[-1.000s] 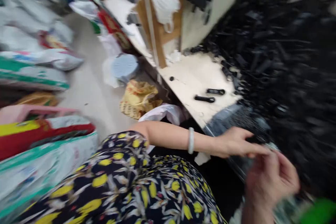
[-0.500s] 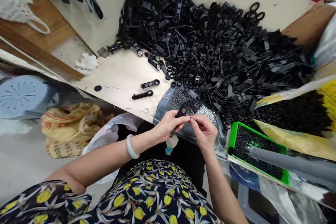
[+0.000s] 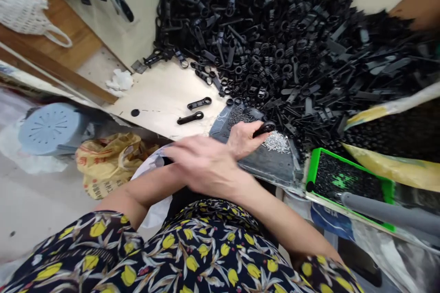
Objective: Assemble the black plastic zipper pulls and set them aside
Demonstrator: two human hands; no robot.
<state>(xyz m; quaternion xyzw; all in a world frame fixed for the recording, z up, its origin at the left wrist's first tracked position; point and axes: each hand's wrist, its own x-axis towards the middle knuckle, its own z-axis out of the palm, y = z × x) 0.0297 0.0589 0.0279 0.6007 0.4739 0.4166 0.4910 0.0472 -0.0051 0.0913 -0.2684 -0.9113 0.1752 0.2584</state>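
Note:
My left hand [image 3: 244, 139] grips a black plastic part [image 3: 264, 128] with a round ring end, held above the dark mat. Close below that part lies a small heap of silvery metal pins [image 3: 277, 142]. Across my left wrist lies my right hand [image 3: 202, 162], its fingers pointing left and smeared by motion. Whether it holds anything is not visible. Two black handle-shaped parts, one upper [image 3: 199, 103] and one lower [image 3: 190, 118], rest on the pale board to the left of the mat.
A large pile of black plastic parts [image 3: 261, 41] covers the back of the board. On the right stand a green tray [image 3: 314, 165] of small black pieces, a grey tube [image 3: 378, 206] and a yellow-edged bag [image 3: 378, 158]. A blue-grey stool [image 3: 51, 128] is at left.
My right hand has left the black part and swung left over my left wrist, where the bracelet is now hidden. My left hand has moved right with the part, toward the pins.

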